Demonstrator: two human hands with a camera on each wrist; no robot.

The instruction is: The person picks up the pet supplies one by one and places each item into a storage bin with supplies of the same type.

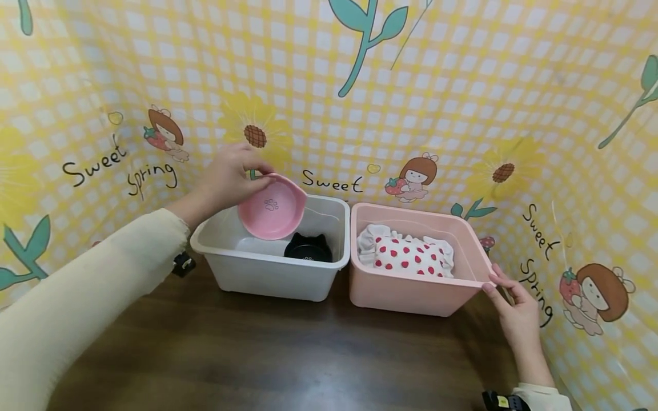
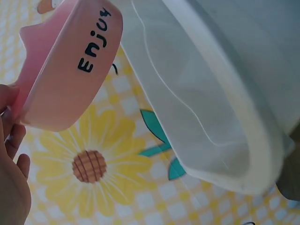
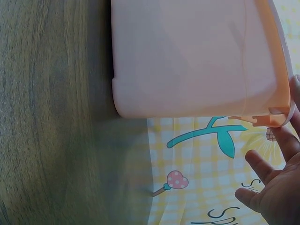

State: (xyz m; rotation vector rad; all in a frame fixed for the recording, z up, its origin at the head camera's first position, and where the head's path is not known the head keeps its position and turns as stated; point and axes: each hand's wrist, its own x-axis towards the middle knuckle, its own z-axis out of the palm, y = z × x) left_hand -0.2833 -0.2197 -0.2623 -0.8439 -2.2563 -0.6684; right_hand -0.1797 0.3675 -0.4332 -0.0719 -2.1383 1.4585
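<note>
My left hand (image 1: 233, 177) pinches the rim of a pink pet bowl (image 1: 272, 208) with a paw print inside, holding it tilted over the white bin (image 1: 267, 274). In the left wrist view the bowl (image 2: 77, 70) shows the word "Enjoy" on its side and a pointed ear on its rim. A black bowl (image 1: 308, 248) with cat ears lies inside the white bin, at its right end. My right hand (image 1: 516, 311) grips the right front corner of the pink bin's rim between thumb and fingers. Inside the pink bin (image 1: 411, 294) lies a ruffled white pillow (image 1: 411, 254) with red strawberries.
Both bins stand side by side on a dark wooden table (image 1: 308, 354), the white one on the left. Behind and around them hangs a yellow checked cloth (image 1: 308, 68) with flowers and cartoon figures.
</note>
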